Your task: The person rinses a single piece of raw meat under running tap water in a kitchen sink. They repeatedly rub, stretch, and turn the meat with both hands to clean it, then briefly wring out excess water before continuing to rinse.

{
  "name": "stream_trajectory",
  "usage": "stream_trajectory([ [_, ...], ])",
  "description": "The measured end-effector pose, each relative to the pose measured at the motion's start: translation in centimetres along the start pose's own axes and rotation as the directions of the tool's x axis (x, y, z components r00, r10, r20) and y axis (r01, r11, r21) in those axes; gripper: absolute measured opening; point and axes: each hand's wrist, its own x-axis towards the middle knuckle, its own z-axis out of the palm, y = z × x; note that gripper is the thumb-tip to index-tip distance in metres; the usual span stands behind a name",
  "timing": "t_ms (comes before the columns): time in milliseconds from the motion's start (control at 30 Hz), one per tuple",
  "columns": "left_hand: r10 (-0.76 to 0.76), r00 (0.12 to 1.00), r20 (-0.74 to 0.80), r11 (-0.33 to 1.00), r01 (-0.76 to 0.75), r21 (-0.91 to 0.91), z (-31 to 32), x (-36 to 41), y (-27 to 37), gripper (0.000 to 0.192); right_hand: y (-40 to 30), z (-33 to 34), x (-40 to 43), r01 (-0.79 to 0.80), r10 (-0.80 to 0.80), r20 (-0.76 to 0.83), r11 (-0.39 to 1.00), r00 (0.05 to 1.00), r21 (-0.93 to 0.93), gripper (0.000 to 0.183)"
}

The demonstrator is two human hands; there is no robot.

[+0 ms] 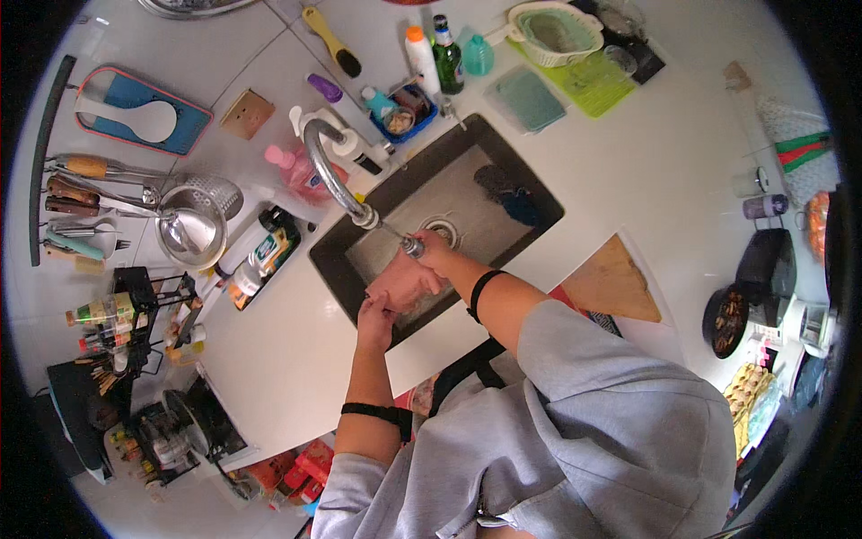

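Under the chrome gooseneck faucet (330, 162), a pink cloth (401, 279) is spread between my hands over the dark sink (337, 269). My left hand (378, 313) grips the cloth's near left edge. My right hand (434, 255) is beside the faucet's spray head (412, 247) and holds the cloth's other side; its fingers are partly hidden. The round drain (441, 231) shows just beyond my right hand. A dark, crumpled cloth (518, 205) lies in the sink's right part.
Behind the sink stand a pink soap bottle (303, 172), a blue basket (421, 124) and a green glass bottle (448, 60). A lime-green cutting board (599, 94) holds a white colander (518, 20). A tray of bottles (289, 236) is at the left.
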Motion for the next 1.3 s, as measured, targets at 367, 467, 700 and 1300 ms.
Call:
stream_trajectory([
  [367, 0.284, 0.952, 0.112, 0.915, -0.305, 0.266, 7.6, 9.0, -5.0, 0.020, -10.7, -11.4, -7.1, -0.245, 0.305, -0.020, 0.802, 0.952, 0.545, 0.051],
  [467, 0.373, 0.895, 0.244, 0.904, -0.410, 0.121, 9.4, 13.4, -8.1, 0.021, -12.5, -13.4, -9.1, -0.165, 0.201, -0.034, 0.879, 0.979, 0.447, 0.056],
  [700, -0.075, 0.909, 0.410, 0.996, 0.087, -0.010, 13.7, 15.2, -8.7, 0.035, -11.7, -16.3, -10.5, -0.114, 0.115, 0.009, 0.965, 0.993, 0.235, 0.058],
  [1300, 0.016, 0.860, 0.510, 0.963, 0.124, -0.239, 9.4, 8.8, -2.0, 0.030, -8.7, -13.2, -7.3, -0.466, 0.449, 0.122, 0.860, 0.885, 0.209, 0.033],
])
